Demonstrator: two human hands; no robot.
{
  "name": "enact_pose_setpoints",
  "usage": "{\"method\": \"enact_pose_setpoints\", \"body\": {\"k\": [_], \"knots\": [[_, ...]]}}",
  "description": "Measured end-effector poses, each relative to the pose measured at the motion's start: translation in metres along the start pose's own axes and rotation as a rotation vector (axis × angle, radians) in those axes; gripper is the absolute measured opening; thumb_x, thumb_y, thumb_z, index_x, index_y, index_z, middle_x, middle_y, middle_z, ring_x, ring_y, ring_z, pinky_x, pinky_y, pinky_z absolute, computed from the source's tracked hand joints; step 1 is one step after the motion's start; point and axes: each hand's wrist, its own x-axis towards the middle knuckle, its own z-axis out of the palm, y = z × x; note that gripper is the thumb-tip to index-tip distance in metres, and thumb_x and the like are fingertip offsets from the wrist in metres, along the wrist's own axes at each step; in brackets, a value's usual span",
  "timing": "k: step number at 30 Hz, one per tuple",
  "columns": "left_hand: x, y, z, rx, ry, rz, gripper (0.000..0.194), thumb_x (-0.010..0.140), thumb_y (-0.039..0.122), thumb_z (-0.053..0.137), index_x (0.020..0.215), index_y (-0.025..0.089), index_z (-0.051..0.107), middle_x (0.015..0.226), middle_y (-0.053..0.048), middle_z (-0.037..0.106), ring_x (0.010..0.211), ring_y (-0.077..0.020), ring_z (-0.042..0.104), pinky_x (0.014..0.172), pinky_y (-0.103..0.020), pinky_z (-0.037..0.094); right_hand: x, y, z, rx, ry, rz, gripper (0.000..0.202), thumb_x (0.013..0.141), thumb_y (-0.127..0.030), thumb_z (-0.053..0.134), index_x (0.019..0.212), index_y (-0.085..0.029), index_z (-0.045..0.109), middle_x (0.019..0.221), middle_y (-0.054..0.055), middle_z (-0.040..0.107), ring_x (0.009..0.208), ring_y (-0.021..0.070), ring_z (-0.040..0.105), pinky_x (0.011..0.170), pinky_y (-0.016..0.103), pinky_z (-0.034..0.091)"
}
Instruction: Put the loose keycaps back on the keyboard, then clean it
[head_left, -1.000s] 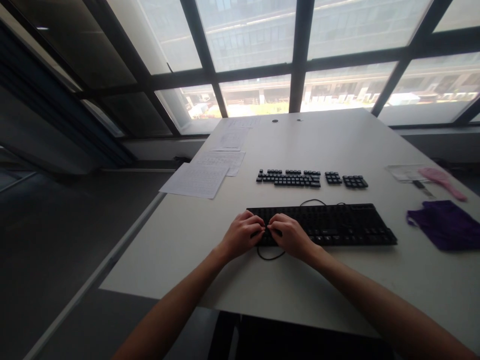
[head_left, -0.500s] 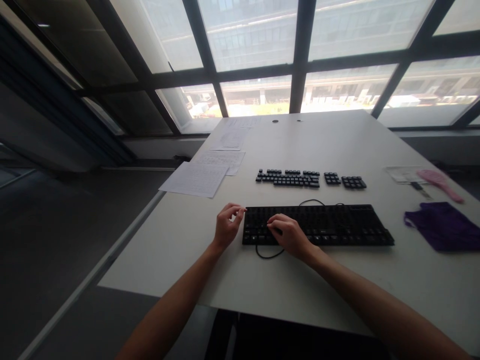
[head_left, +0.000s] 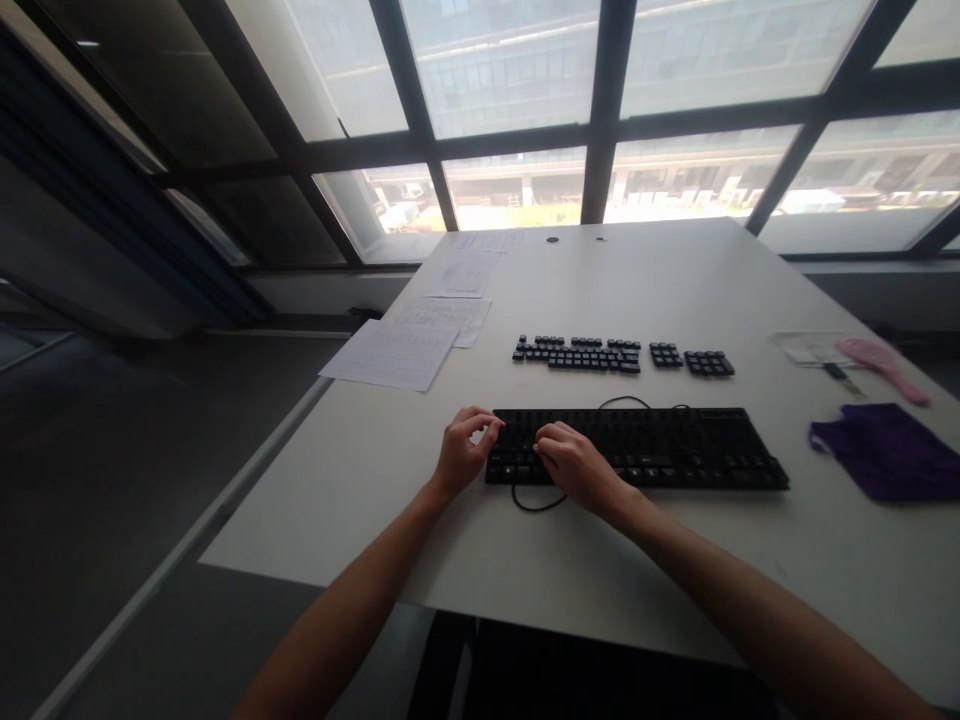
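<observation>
A black keyboard (head_left: 652,440) lies flat on the white table, with keycaps along its front rows and a darker area behind them that looks bare of caps. At its left end my left hand (head_left: 466,445) is closed in a pinch, thumb and forefinger meeting over the corner. My right hand (head_left: 571,458) hovers on the left part of the keyboard, fingers bunched together and pointing down-left. What either pinch holds, if anything, is too small to make out. Behind the keyboard, loose black keycaps (head_left: 592,358) lie sorted in rows, with two smaller blocks to their right.
Printed paper sheets (head_left: 390,352) run along the table's left side. On the right lie a purple cloth bag (head_left: 889,450), a pink handled object (head_left: 885,368), a small dark tool (head_left: 841,378) and a clear packet (head_left: 802,348). A black cable (head_left: 536,508) loops out in front of the keyboard.
My left hand has shifted slightly right, its fingertips now over the keyboard's left corner with thumb and forefinger closed together. My right hand stays nearly in place.
</observation>
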Motion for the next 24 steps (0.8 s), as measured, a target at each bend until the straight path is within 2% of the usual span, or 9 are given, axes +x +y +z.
{"method": "enact_pose_setpoints", "body": {"k": [5, 13, 24], "knots": [[-0.001, -0.003, 0.002, 0.012, -0.004, 0.004, 0.018, 0.095, 0.028, 0.061, 0.084, 0.021, 0.074, 0.087, -0.004, 0.069, 0.085, -0.0183, 0.061, 0.073, -0.031, 0.049, 0.004, -0.004, -0.004, -0.061, -0.056, 0.029, 0.024, 0.094, -0.004, 0.055, 0.077, -0.018, 0.065, 0.09, 0.007, 0.065, 0.089, 0.0196, 0.057, 0.08, 0.031, 0.051], [-0.001, -0.008, 0.003, 0.034, 0.006, -0.004, 0.021, 0.095, 0.031, 0.06, 0.084, 0.021, 0.073, 0.088, -0.004, 0.069, 0.085, -0.0185, 0.061, 0.073, -0.031, 0.049, 0.002, -0.008, -0.016, -0.182, -0.069, 0.08, 0.015, 0.093, -0.017, 0.062, 0.08, -0.021, 0.07, 0.098, 0.006, 0.064, 0.093, 0.0209, 0.053, 0.081, 0.032, 0.048], [-0.001, -0.012, 0.007, 0.082, -0.003, 0.007, 0.023, 0.095, 0.032, 0.058, 0.083, 0.02, 0.074, 0.088, -0.005, 0.07, 0.087, -0.0187, 0.061, 0.073, -0.031, 0.048, -0.002, -0.006, -0.016, -0.202, -0.097, 0.062, 0.012, 0.092, -0.017, 0.063, 0.084, -0.02, 0.071, 0.092, 0.006, 0.064, 0.089, 0.0198, 0.054, 0.078, 0.03, 0.045]]}}
